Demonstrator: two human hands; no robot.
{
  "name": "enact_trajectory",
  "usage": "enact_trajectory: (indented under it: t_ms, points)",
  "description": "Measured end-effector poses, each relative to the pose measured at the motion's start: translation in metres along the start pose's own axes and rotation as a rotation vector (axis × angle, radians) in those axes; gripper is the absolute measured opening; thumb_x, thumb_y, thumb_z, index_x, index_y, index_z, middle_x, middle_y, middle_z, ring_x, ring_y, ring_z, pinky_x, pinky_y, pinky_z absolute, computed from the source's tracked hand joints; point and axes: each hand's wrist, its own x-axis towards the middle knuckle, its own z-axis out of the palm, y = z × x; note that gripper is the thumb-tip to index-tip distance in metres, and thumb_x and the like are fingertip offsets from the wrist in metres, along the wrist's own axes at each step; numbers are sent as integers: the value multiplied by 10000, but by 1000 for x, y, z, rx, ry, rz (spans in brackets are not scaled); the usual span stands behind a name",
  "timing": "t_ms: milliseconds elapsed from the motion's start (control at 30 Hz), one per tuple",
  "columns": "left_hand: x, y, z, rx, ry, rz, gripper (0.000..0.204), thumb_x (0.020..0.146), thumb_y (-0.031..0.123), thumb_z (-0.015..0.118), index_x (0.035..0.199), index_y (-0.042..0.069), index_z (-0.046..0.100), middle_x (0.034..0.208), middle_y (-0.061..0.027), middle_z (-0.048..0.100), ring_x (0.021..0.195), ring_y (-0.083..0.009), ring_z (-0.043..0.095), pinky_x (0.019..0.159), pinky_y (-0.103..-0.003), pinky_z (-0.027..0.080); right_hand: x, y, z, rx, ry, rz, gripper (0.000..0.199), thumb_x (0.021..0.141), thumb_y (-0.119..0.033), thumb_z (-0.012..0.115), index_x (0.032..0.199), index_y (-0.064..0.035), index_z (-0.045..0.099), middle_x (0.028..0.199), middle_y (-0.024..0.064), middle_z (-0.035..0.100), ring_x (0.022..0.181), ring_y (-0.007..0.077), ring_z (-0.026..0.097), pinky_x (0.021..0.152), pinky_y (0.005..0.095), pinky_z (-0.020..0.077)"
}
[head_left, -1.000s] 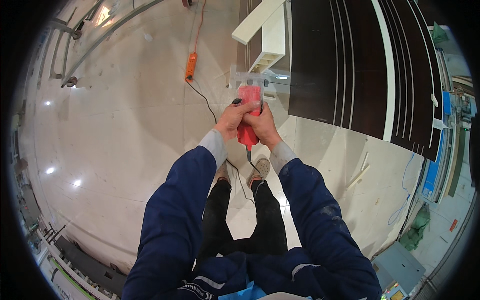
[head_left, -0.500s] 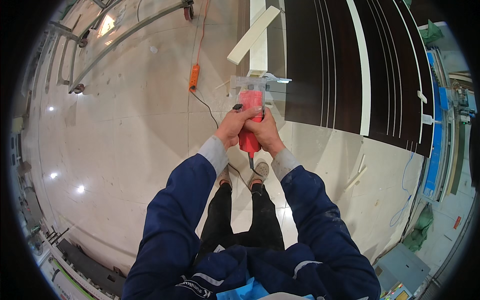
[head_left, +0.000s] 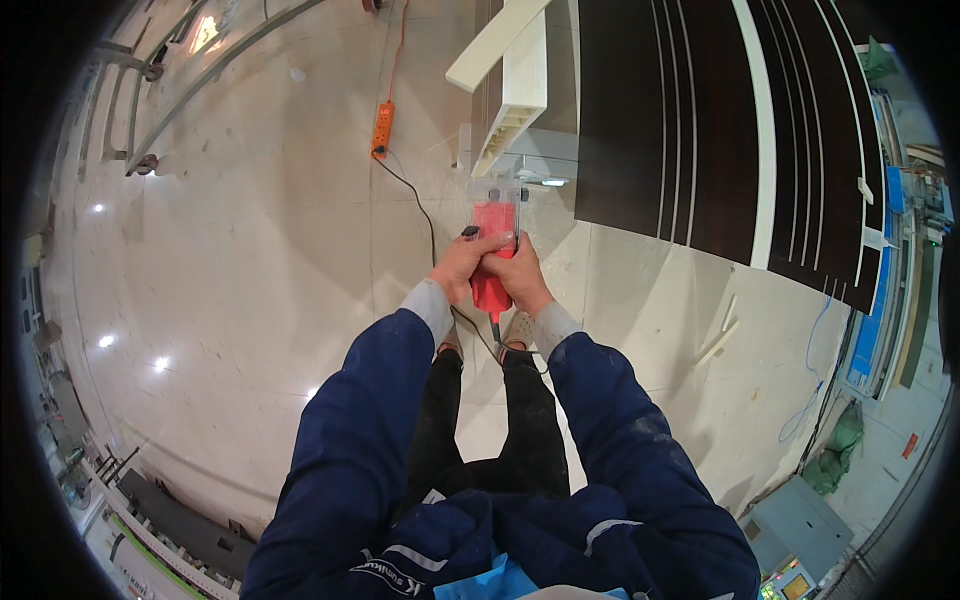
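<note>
A red corded trim router point(head_left: 493, 222) is held in front of me in both hands, its clear plastic base facing away. My left hand point(head_left: 458, 268) wraps its left side, fingers closed. From the right, my right hand point(head_left: 522, 277) closes on the body, the two hands meeting across it. Just beyond the base is the open, hollow-looking end of a long white beam point(head_left: 525, 85), apart from the tool. A pale board point(head_left: 492, 45) lies slanted across that beam. The tool's black cord point(head_left: 495, 328) trails from its rear end past my shoes.
Dark panels point(head_left: 625, 130) with pale strips stand at the upper right. An orange power strip point(head_left: 382, 130) lies on the tiled floor, joined to a black cord. Upper left is a metal wheeled frame point(head_left: 215, 85). Loose offcuts point(head_left: 716, 343) lie at right, near a blue cord point(head_left: 818, 370).
The router has drawn back toward me, away from the white beam's end, which now shows its hollow face. The view has shifted back a little; both hands keep their grip.
</note>
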Motion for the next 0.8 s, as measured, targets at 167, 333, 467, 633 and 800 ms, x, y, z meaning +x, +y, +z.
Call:
enact_trajectory:
  t_ms: [167, 333, 467, 633, 800]
  points:
    - [42, -6, -24, 17, 34, -16, 388, 895, 246, 829, 1195, 49, 679, 1096, -89, 733, 977, -215, 718, 891, -390, 589, 36, 27, -3, -7, -21, -57, 597, 759, -128, 827, 1239, 30, 508, 1152, 155, 666, 1010, 221, 685, 869, 363, 587]
    - [69, -5, -36, -15, 5, 26, 385, 887, 231, 839, 1192, 51, 689, 1111, -83, 738, 995, -204, 717, 904, -384, 582, 64, 44, -3, -10, -8, -70, 634, 746, -133, 837, 1253, 30, 494, 1145, 149, 658, 1014, 213, 679, 861, 355, 582]
    - [85, -4, -43, -10, -1, 43, 383, 887, 228, 840, 1194, 51, 693, 1121, -81, 739, 1003, -199, 713, 917, -375, 572, 80, 51, -3, -31, -12, -105, 643, 743, -145, 845, 1252, 37, 495, 1151, 153, 660, 1015, 215, 680, 862, 349, 580]
    - [100, 4, -46, 4, -27, 70, 378, 897, 239, 833, 1195, 53, 694, 1122, -78, 741, 1011, -196, 709, 923, -368, 565, 100, 55, -4, -43, 9, -69, 646, 738, -142, 846, 1249, 45, 496, 1157, 157, 662, 1011, 219, 682, 866, 350, 581]
    - [101, 16, -42, 10, -24, 44, 364, 909, 244, 820, 1194, 58, 692, 1123, -72, 741, 1013, -195, 709, 920, -372, 567, 107, 47, 2, -11, -2, -101, 647, 744, -139, 844, 1255, 50, 494, 1147, 156, 665, 995, 223, 687, 868, 356, 583]
